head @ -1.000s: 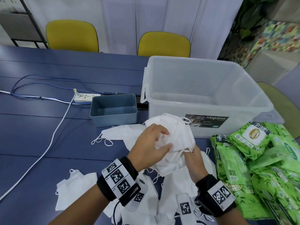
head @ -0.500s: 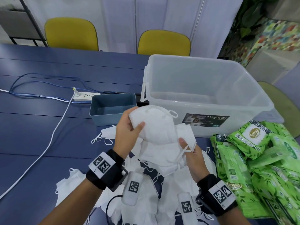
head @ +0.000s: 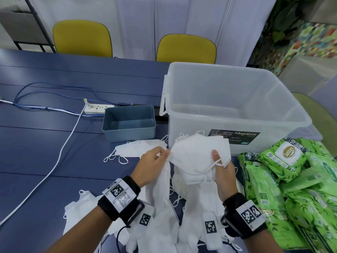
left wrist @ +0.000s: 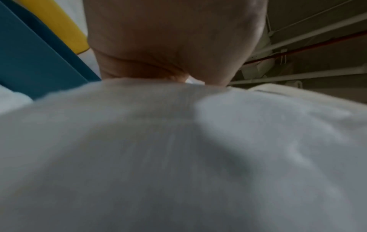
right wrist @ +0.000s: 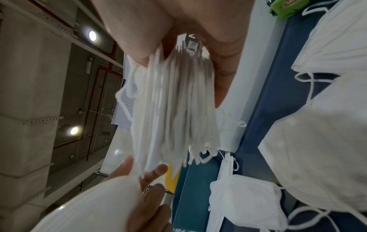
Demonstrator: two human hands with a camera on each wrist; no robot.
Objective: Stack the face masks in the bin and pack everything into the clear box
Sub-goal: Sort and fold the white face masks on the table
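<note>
My right hand (head: 221, 168) grips a stack of white face masks (head: 197, 157) in front of the clear box (head: 235, 99), thumb on top; the right wrist view shows the stack's (right wrist: 174, 106) edges pinched in that hand. At the stack's left edge, my left hand (head: 155, 164) pinches another white mask (head: 162, 183) that hangs down from it and fills the left wrist view (left wrist: 178, 157). The small blue-grey bin (head: 129, 123) stands empty to the left of the clear box. More loose masks (head: 138, 149) lie on the blue table (head: 45, 143).
Green wet-wipe packs (head: 295, 183) are piled at the right. A white power strip (head: 99, 108) with white and blue cables (head: 60, 156) lies at the left, behind the bin. Two yellow chairs (head: 186, 48) stand beyond the table's far edge.
The left hand laid its raised mask onto the stack in the right hand, then dropped to the stack's left edge, where it now pinches a hanging mask.
</note>
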